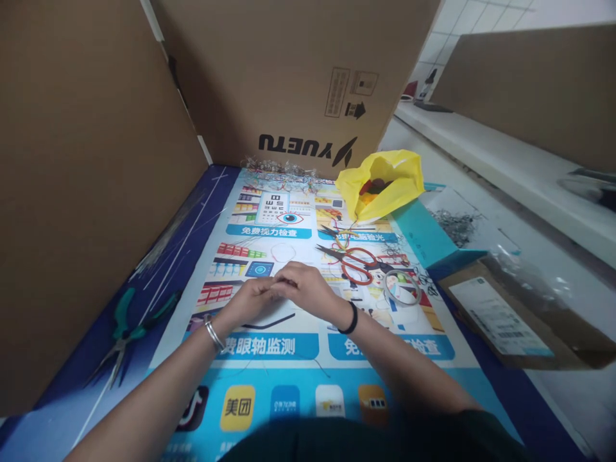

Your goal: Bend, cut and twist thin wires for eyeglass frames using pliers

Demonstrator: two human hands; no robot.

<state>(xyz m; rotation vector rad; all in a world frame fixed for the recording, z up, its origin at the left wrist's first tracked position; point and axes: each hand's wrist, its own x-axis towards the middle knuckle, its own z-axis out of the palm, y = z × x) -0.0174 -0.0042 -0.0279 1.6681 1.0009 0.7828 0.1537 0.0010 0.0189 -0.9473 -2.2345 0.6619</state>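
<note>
Both hands meet at the middle of the printed poster sheet (293,247). My left hand (250,299), below a silver bangle, has its fingers pressed together against the fingertips of the other hand. My right hand (308,290), with a black band at the wrist, curls over from the right. Whatever the fingers pinch is hidden or too small to name. A thin wire loop shows just above the hands, and a dark strip (274,323) lies just below them. Right of the hands are red-handled scissors (359,264) and a clear tape roll (402,287).
Green-handled pliers (126,330) and thin wires (166,247) lie at the left. A yellow bag (385,179), a teal box (433,240) and an opened cardboard box (524,314) stand at the right. Tall cardboard panels (289,70) enclose the back and left; tangled wire lies along the back edge.
</note>
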